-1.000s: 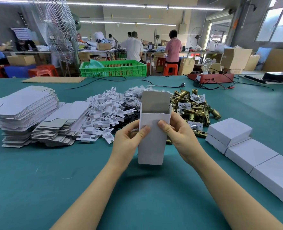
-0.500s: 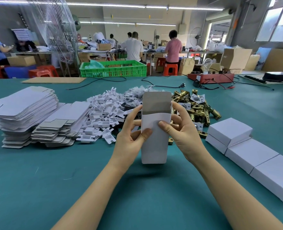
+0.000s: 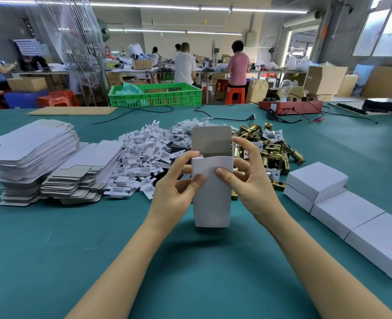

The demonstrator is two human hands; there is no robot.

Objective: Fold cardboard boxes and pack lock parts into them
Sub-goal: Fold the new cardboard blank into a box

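Above the teal bench point(image 3: 52, 261), a left hand point(image 3: 172, 199) and right hand point(image 3: 252, 180) each pinch a white cardboard box point(image 3: 212, 194) held upright with its top flap raised, between flat box blanks point(image 3: 29, 153), brass lock parts point(image 3: 270, 150) and finished boxes point(image 3: 342, 208).

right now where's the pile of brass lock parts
In the head view the brass lock parts lie on the green table, right of centre, behind the right hand, between white plastic inserts and finished boxes.
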